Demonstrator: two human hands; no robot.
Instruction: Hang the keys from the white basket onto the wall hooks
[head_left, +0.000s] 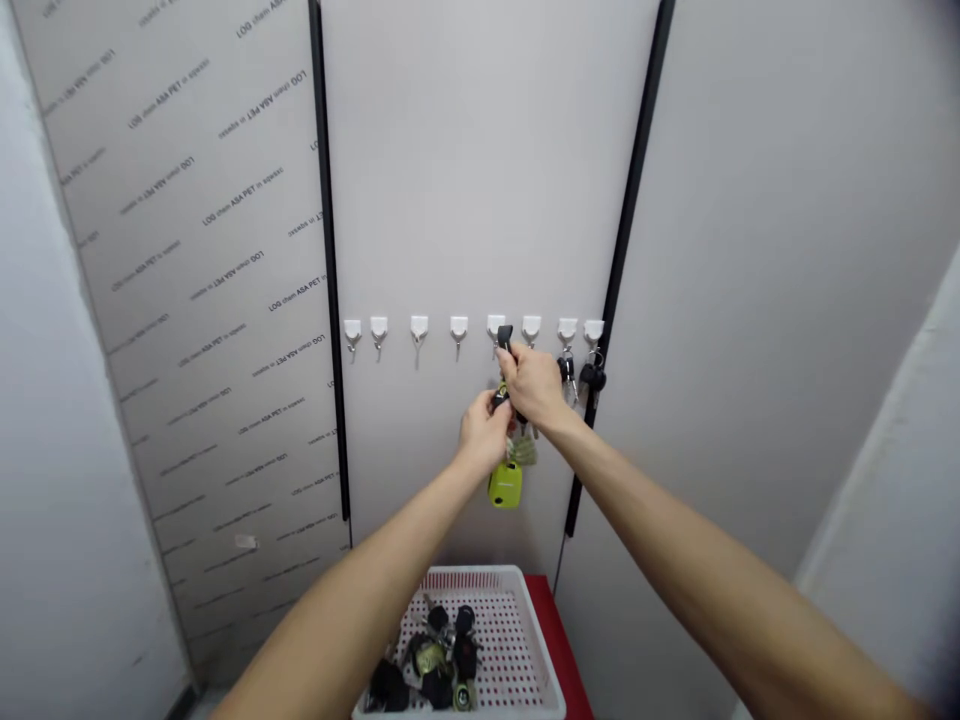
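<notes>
Both of my hands are at a row of white wall hooks, on a bunch of keys. My right hand [534, 383] is closed on its upper end, and a black strap or tab [505, 337] sticks up past the fingers, in front of a white hook [496, 323]. Lower and to the left, my left hand [486, 428] pinches a dark part of the bunch. A lime-green key fob or tag [505, 486] dangles below the hands. The fingers partly cover the bunch, so I cannot tell whether its ring touches the hook.
Black-headed keys [592, 376] hang from the rightmost hook [593, 328], with another bunch [568, 372] beside them. Hooks to the left, such as this one [458, 326], carry no keys. Below, a white perforated basket [553, 680] containing several keys [437, 655] rests on a red surface [559, 640].
</notes>
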